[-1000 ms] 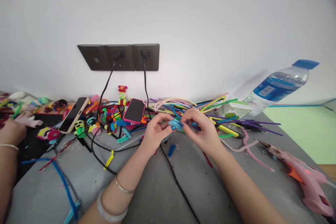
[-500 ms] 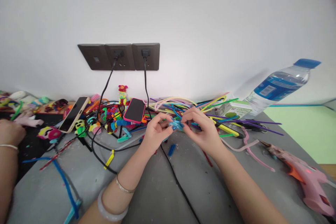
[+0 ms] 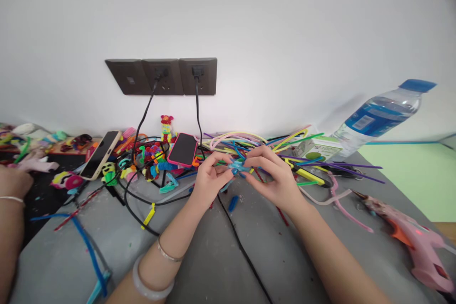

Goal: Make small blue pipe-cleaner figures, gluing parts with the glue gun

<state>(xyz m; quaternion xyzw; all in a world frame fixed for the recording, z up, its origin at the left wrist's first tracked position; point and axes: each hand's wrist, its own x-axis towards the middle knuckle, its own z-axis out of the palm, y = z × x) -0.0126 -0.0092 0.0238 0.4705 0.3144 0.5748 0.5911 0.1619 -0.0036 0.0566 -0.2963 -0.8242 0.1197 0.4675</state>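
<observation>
My left hand (image 3: 210, 180) and my right hand (image 3: 274, 175) meet above the grey table (image 3: 213, 256), both pinching a small twisted light-blue pipe-cleaner piece (image 3: 237, 167). Fingers of both hands are curled round it. A short blue scrap (image 3: 232, 203) lies on the table just below my hands. Behind them spreads a heap of coloured pipe cleaners (image 3: 249, 145).
A pink glue gun (image 3: 413, 242) lies at right, a water bottle (image 3: 381, 116) and a green box (image 3: 315, 148) behind. Two phones (image 3: 183, 150) (image 3: 99, 154), black cables (image 3: 142, 199) from wall sockets (image 3: 162, 77) and small coloured figures at left. Another person's arm (image 3: 10, 209) at far left.
My fingers have shifted slightly on the light-blue piece, turning it. The other person's hand at left has drawn back a little.
</observation>
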